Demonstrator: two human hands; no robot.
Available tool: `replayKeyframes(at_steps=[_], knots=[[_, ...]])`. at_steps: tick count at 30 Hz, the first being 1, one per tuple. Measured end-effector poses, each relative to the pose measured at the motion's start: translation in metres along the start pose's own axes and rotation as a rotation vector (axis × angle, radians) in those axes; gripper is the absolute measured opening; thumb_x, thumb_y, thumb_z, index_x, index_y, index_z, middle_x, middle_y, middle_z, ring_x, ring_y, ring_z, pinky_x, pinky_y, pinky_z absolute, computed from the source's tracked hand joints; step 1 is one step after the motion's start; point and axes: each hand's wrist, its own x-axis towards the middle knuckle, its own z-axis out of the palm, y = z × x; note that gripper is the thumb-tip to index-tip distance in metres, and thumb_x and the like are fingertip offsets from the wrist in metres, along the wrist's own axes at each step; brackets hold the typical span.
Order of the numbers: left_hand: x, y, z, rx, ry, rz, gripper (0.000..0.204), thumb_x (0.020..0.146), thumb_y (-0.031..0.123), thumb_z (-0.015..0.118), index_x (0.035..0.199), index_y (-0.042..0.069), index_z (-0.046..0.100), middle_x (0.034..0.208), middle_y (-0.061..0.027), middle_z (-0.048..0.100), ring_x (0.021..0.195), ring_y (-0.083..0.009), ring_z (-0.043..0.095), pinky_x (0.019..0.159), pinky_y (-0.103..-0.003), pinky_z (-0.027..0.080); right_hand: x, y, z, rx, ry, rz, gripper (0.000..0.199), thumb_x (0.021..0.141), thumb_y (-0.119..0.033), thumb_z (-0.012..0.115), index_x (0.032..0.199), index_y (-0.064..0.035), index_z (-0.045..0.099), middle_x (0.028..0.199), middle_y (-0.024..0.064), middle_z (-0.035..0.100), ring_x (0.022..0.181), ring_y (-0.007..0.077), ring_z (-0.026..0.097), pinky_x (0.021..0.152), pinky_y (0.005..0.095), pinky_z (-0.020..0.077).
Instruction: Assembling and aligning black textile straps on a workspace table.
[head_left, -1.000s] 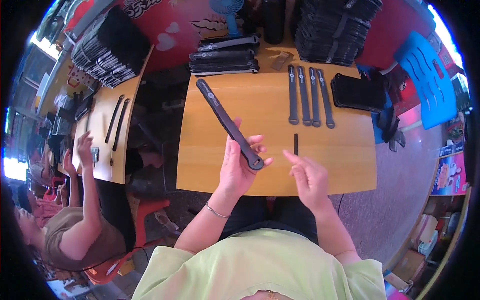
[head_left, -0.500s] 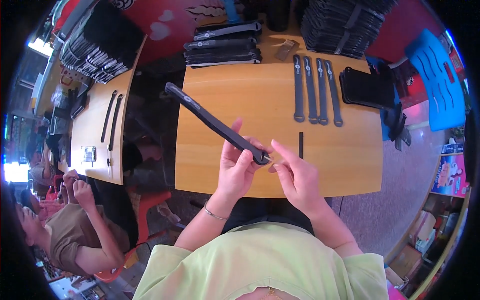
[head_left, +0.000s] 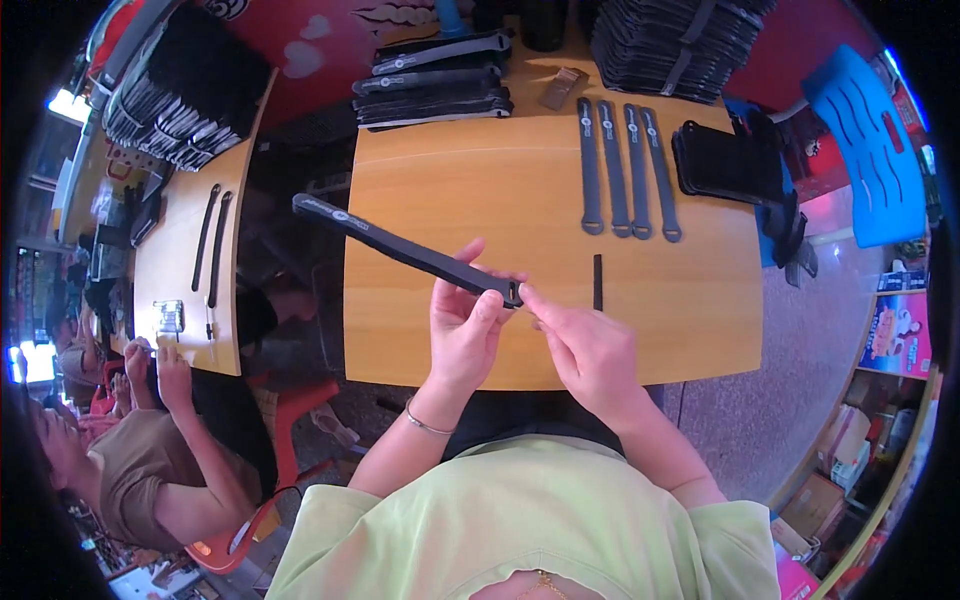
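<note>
A long black strap [head_left: 400,247] with pale printing near its far end slants up and left over the table. My left hand [head_left: 466,335] is closed on it near its slotted near end, thumb on top and fingers behind. My right hand [head_left: 592,358] has its fingers curled in, with the index fingertip and thumb at that slotted end. What lies between those right fingertips is mostly hidden. A short narrow black strip [head_left: 598,282] lies on the wooden table [head_left: 420,190], just beyond my right hand.
Several similar grey-black straps [head_left: 613,170] lie side by side, near a black pouch-like stack [head_left: 725,165]. Bundled straps [head_left: 435,90], a small brown block [head_left: 563,88] and a tall dark stack [head_left: 680,45] stand at the back. Left, a person [head_left: 165,470] sits by another table [head_left: 195,290].
The strap's far end has swung down and left, so it lies flatter. My right index finger has moved in against the slotted end, where a thin light piece showed before.
</note>
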Motion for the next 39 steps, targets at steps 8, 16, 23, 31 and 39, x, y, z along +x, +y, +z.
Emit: replayKeyframes(at_steps=[8,16,23,31,39], knots=[[0.001,-0.003,0.002,0.097,-0.036,0.074,0.058,0.086,0.006,0.063,0.136,0.005,0.034,0.103,-0.0049,0.054,0.103,-0.0260,0.060,0.089,-0.039,0.053,-0.002,0.001,-0.001,0.019,-0.018,0.036,0.043,0.077,0.004,0.063,0.118,-0.0113,0.063,0.075,0.0078,0.067,0.063,0.0219,0.065,0.056,0.0308,0.0497],[0.000,-0.003,0.006,0.075,0.015,0.092,0.056,0.083,-0.002,0.064,0.133,0.001,0.039,0.093,-0.0059,0.061,0.099,-0.0232,0.061,0.082,-0.029,0.051,-0.004,0.004,0.000,0.076,0.018,0.028,0.041,0.079,0.003,0.061,0.117,-0.0110,0.063,0.075,0.0085,0.067,0.064,0.0229,0.065,0.057,0.0314,0.0498],[-0.001,-0.004,0.009,0.132,0.000,0.110,0.055,0.084,-0.004,0.063,0.133,0.001,0.039,0.094,-0.0066,0.062,0.099,-0.0220,0.061,0.084,-0.030,0.050,-0.004,0.004,-0.004,-0.030,0.007,0.018,0.044,0.076,0.006,0.060,0.116,-0.0115,0.064,0.075,0.0086,0.067,0.064,0.0231,0.065,0.058,0.0320,0.0500],[-0.003,-0.007,0.004,0.682,-0.077,0.493,0.053,0.077,-0.010,0.066,0.126,0.003,0.049,0.099,-0.0083,0.053,0.099,-0.0218,0.060,0.082,-0.030,0.050,-0.002,-0.011,-0.003,0.513,-0.142,0.525,0.036,0.087,0.000,0.054,0.122,-0.0106,0.057,0.073,0.0049,0.066,0.057,0.0098,0.058,0.052,0.0246,0.0430],[-0.007,-0.006,0.006,0.655,-0.054,0.400,0.056,0.080,-0.006,0.066,0.132,0.002,0.045,0.099,-0.0072,0.056,0.096,-0.0186,0.061,0.078,-0.027,0.050,-0.001,-0.001,0.017,0.659,0.033,0.441,0.020,0.092,0.000,0.050,0.110,-0.0001,0.057,0.082,0.0077,0.068,0.061,0.0078,0.059,0.055,0.0210,0.0444]])
